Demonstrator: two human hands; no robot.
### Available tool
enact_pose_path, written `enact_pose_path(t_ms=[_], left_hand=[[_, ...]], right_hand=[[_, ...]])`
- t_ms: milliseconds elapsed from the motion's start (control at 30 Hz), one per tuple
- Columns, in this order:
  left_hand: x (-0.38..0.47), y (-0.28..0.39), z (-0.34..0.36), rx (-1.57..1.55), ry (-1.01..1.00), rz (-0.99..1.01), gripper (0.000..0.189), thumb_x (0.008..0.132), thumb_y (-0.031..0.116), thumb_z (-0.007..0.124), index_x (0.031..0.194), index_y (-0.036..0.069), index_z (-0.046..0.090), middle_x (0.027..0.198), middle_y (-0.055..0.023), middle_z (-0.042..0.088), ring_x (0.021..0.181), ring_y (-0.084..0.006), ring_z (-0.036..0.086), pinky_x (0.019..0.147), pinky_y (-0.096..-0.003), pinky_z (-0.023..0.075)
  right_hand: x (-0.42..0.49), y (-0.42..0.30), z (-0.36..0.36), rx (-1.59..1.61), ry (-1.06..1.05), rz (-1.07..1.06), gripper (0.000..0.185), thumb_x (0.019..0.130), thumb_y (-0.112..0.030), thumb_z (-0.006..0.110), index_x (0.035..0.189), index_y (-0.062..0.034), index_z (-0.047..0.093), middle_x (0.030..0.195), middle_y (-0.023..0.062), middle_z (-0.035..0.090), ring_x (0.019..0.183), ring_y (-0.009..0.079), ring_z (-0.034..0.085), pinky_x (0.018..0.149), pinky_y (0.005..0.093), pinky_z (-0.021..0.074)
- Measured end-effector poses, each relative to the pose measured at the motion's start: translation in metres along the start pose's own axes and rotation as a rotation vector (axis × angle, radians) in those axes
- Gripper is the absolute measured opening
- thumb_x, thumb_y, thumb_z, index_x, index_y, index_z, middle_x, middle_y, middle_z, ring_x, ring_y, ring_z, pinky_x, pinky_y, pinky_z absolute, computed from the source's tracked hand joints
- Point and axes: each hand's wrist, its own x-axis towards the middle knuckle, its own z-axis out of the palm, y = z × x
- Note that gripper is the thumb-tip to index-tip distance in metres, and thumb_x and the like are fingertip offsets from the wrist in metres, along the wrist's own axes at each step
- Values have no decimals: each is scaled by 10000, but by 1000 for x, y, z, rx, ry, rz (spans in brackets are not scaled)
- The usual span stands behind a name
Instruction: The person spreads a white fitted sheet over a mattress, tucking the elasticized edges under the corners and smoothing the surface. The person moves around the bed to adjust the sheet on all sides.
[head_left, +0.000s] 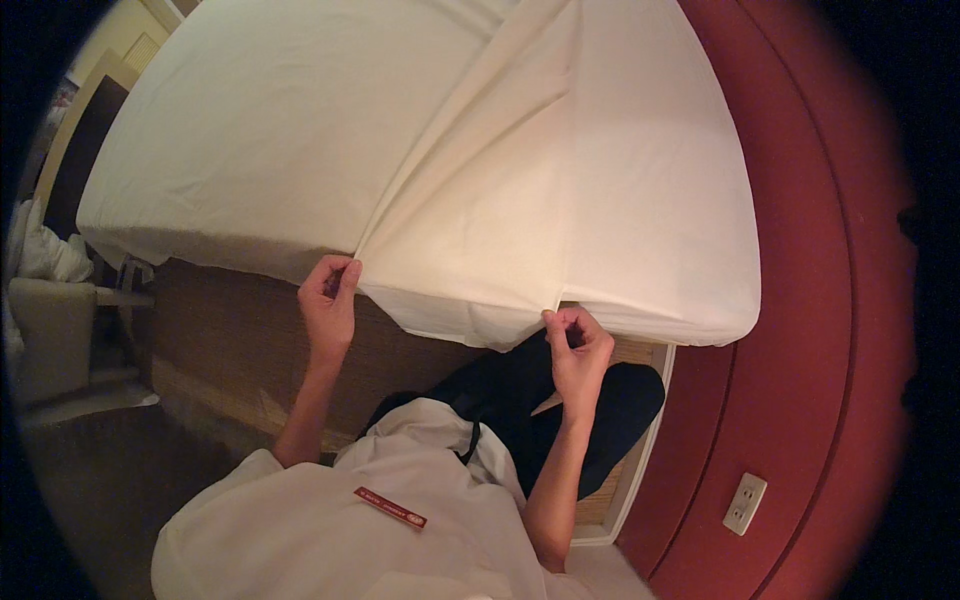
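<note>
A mattress (660, 187) covered in white cloth fills the upper middle of the head view. Over it lies a white bed sheet (465, 247), with diagonal folds running up and away from its near edge. My left hand (330, 292) pinches the sheet's edge between thumb and fingertips at the mattress's near side. Farther right, my right hand (577, 337) pinches another part of the same edge. Between the two hands the sheet hangs a little over the side of the mattress. Both hands are seen from above, with the fingers curled.
A red padded wall panel (795, 300) runs along the right, bearing a white power outlet (745, 503). At the left stand a pale chair (52, 337) and a crumpled white bundle (52, 251). My dark-clothed legs are folded beside the brown bed base (232, 330).
</note>
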Motion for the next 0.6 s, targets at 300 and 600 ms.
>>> enact_pose_path(t_ms=[300,600], left_hand=[[6,-5,-15,103,15,34,120,893,82,661,819,14,595,684,64,492,632,-30,409,552,-210,346],[13,-2,-20,69,-101,59,79,878,58,657,849,-2,614,717,10,583,654,-47,504,591,-232,419]], right_hand=[[-8,-12,-7,-52,-55,-1,180,850,-119,709,792,40,648,659,54,605,637,85,514,615,268,448],[-1,-14,-3,-70,-72,57,182,849,-118,718,830,54,661,667,32,617,644,69,510,609,246,440]])
